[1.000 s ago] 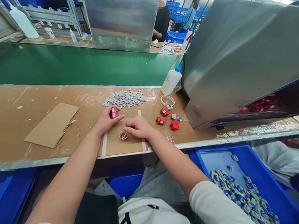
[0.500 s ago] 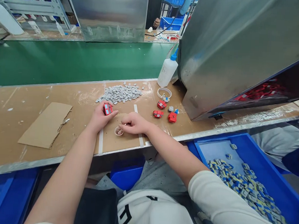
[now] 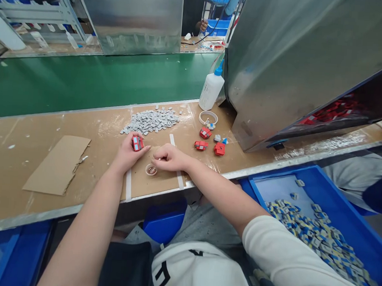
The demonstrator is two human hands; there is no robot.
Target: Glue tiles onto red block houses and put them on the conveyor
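The small red plastic block (image 3: 137, 142) is pinched in the left hand (image 3: 129, 151); the right hand (image 3: 170, 157) is closed on something unclear above the small round dish (image 3: 151, 169), which could be tipped toward 6 o'clock off the table (image 3: 31, 150)

Cardboard sheet (image 3: 57, 165), white squeeze bottle (image 3: 211, 89), green conveyor belt (image 3: 85, 80), blue bin (image 3: 352, 200) of small parts

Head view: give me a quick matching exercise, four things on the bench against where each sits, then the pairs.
Things:
1. red part
2. small cup
3. white bottle
4. cardboard sheet

Places:
A. far edge, beside the metal housing
B. flat on the bench, far left
C. in the left hand
D. just under the right hand

Pairs: 1-C, 2-D, 3-A, 4-B
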